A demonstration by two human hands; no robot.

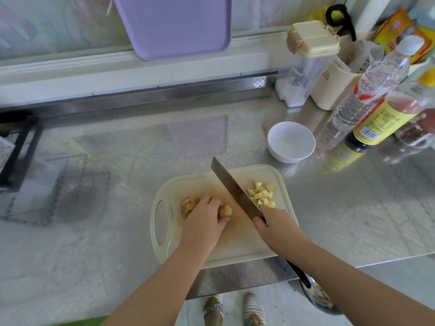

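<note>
Both hands were placed over a cream cutting board point(235, 245). Just left of the left hand's knuckles, a brown-skinned potato chunk point(188, 204) was left resting on the board, partly covered by that hand. The left hand point(207, 217) was curled down, and a pale peeled potato piece point(226, 210) was pinned under its fingertips at the hand's right side. Between the two hands, a cleaver point(233, 189) was held slanting away from the person, its blade just right of the pinned piece; whether its edge met the board could not be told. The right hand point(275, 225) was clenched around the cleaver's handle where the blade begins. Beyond the right hand, directly to the right of the blade, a small heap of diced potato point(261, 194) was gathered on the board. Farther off, past that heap, a white bowl point(290, 142) was set on the steel counter point(117, 142), and bottles were grouped to its right.
</note>
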